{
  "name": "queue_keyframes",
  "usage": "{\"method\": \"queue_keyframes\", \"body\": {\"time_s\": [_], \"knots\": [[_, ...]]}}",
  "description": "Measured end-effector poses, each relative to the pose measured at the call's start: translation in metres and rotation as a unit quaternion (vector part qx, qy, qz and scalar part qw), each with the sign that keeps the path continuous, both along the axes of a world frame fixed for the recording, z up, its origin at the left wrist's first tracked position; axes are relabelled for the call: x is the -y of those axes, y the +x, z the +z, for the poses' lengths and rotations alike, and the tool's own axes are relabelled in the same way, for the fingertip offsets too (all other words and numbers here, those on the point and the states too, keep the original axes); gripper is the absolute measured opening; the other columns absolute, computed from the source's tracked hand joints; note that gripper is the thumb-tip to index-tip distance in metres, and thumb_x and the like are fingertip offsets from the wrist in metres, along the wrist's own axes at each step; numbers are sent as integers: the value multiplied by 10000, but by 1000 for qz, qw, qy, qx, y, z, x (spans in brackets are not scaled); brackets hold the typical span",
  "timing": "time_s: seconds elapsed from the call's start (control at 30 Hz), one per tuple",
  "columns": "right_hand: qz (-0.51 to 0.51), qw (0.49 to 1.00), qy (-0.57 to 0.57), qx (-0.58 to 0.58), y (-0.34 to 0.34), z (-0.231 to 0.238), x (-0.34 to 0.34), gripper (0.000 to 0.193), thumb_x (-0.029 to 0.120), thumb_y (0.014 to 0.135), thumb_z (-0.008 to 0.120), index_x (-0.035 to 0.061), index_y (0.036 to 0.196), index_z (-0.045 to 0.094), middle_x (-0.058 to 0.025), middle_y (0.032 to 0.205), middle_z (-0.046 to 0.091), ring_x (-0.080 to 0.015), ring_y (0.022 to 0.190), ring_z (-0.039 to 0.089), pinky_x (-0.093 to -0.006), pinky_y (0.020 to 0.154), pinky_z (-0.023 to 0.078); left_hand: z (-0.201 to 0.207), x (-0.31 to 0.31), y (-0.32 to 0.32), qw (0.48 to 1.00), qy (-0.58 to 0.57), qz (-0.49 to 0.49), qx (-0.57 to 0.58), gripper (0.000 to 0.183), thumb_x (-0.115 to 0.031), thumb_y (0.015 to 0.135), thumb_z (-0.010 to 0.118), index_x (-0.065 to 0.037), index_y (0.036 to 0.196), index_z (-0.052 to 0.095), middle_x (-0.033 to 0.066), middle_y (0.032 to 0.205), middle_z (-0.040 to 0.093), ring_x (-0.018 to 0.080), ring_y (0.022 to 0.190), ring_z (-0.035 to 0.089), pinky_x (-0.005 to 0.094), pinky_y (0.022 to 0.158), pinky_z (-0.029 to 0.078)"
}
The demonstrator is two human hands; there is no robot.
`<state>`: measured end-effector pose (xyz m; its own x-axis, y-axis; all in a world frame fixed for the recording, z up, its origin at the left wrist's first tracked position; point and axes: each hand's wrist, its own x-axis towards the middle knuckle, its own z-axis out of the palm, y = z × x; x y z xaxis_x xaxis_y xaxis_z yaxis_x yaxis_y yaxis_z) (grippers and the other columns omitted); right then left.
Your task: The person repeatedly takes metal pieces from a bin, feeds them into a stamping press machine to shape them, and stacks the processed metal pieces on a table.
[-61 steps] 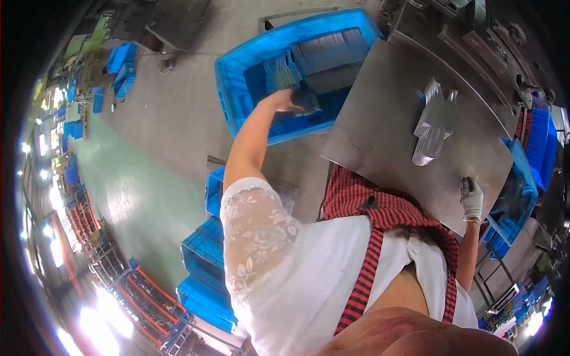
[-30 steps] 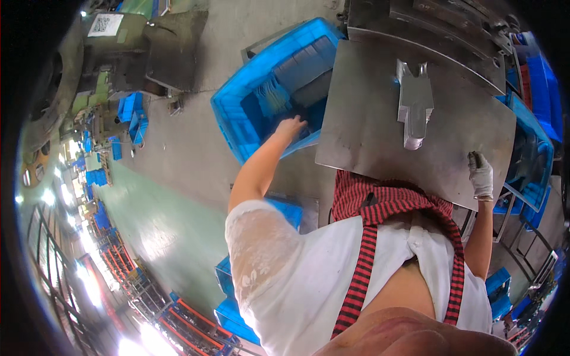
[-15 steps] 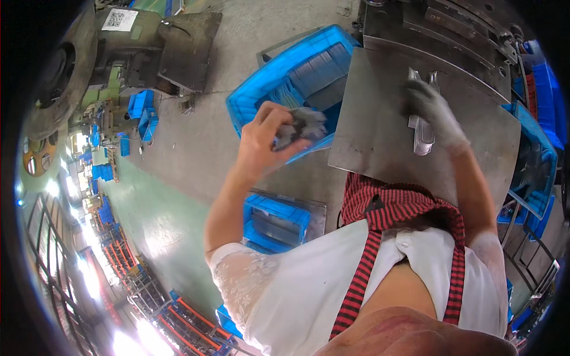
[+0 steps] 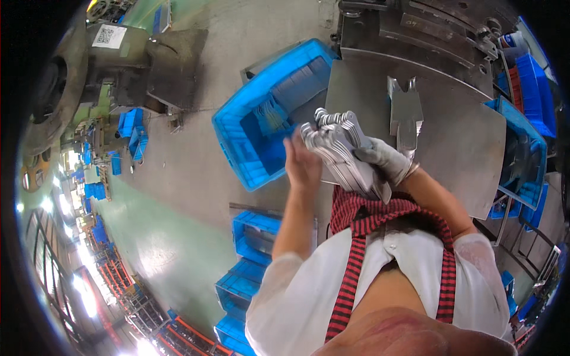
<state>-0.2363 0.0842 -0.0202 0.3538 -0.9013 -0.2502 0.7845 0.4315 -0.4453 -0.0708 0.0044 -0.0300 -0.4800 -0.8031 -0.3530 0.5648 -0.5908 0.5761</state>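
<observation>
A tilted stack of thin silver metal plates (image 4: 344,157) with rounded, holed ends is held above the near left edge of the metal table. My right hand (image 4: 386,159), in a pale work glove, is closed on the stack's right side. My left hand (image 4: 303,163) looks bare and is slightly blurred. Its fingers reach up, stretched out, beside the stack's left ends; whether they touch is hard to tell. Another stack of notched metal plates (image 4: 406,110) lies on the table, right of the held one.
The metal table (image 4: 469,142) adjoins dark machine tooling (image 4: 415,35) at the far side. A large blue crate (image 4: 234,133) with metal parts stands left of it. Smaller blue crates (image 4: 255,234) are at lower left, and another blue crate (image 4: 537,148) stands at right.
My right hand has moved left and nearer from the tabletop parts and now grips a stack. My left hand, which held a blurred grey bundle over the crate, has moved right to the stack.
</observation>
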Motion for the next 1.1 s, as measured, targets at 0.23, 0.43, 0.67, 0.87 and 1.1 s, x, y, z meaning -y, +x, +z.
{"method": "queue_keyframes", "body": {"time_s": [0.23, 0.43, 0.67, 0.87, 1.1], "knots": [[-164, 776, 64, -606, 15, -44, 3, 625, 345, 673, 702, -17, 1120, 457, -210, 1002, 571, -301, 972, 549, -327, 818, 429, -46, -3, -54, 970, -76, -24, 230, 600, -141, 730, 663, -9, 1222, 345, 107, 1124, 475, 189, 1008, 466, 307, 869, 374], [-121, 739, 162, -642, -24, -34, 26, 652, 324, 739, 626, -51, 1193, 344, -270, 1049, 525, -369, 1000, 512, -379, 836, 415, -32, 53, -95, 862, -236, -212, 396, 557, -281, 800, 588, -32, 1238, 352, 134, 1138, 491, 261, 1037, 479, 354, 874, 381], [-97, 709, -95, -692, -17, -13, -40, 552, 204, 770, 614, 22, 1230, 368, -221, 1070, 527, -345, 980, 528, -372, 824, 435, -114, 76, -91, 674, -429, -164, 578, 779, -590, 792, 398, -20, 1305, 262, 207, 1352, 237, 359, 1248, 219, 465, 988, 220], [-224, 781, 9, -584, -57, -28, -55, 307, 131, 801, 587, 19, 1080, 527, -130, 976, 592, -171, 844, 582, -276, 738, 462, 12, 71, -121, 767, -427, -87, 471, 590, -316, 760, 602, 13, 1208, 404, 200, 1231, 418, 289, 1143, 399, 369, 942, 324], [-380, 733, -32, -564, -97, 16, -75, 202, 90, 811, 574, 17, 999, 561, -49, 826, 603, -108, 712, 541, -263, 658, 461, 268, 22, -120, 663, -550, -360, -358, 523, -347, 711, 629, -25, 1110, 519, 258, 1275, 317, 422, 1220, 225, 551, 980, 219]]}}
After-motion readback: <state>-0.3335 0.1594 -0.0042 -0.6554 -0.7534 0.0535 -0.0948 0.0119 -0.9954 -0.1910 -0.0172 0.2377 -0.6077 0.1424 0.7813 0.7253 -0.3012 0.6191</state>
